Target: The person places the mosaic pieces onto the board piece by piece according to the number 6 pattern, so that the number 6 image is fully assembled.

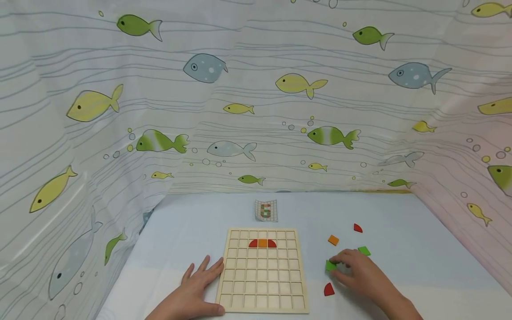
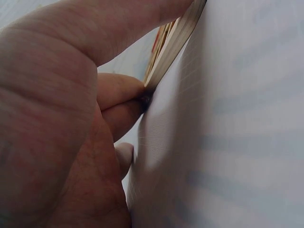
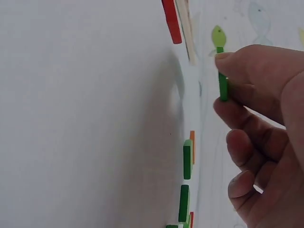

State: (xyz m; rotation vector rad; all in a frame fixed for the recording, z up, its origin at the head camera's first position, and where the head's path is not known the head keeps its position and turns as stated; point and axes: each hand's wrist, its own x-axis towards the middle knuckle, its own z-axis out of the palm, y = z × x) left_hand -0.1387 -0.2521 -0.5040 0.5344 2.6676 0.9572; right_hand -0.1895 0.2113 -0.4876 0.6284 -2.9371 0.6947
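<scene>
My right hand (image 1: 358, 271) pinches a green tile (image 3: 223, 85) between thumb and fingers, held clear of the table in the right wrist view. My left hand (image 1: 196, 286) lies at the left side of a wooden grid board (image 1: 262, 275), fingers spread, with fingertips at its edge and the thumb by its near left corner. In the board's second row from the far side, an orange square (image 1: 262, 243) sits between two red quarter-circle tiles (image 1: 253, 243). Around my right hand lie another green tile (image 1: 364, 251), an orange tile (image 1: 333, 240) and a red quarter-circle (image 1: 329, 290).
A small printed pattern card (image 1: 266, 210) lies beyond the board. Another red quarter-circle (image 1: 358, 228) is farther back on the right of the pale tabletop (image 1: 192, 222). A fish-patterned curtain (image 1: 256, 89) encloses the back and sides.
</scene>
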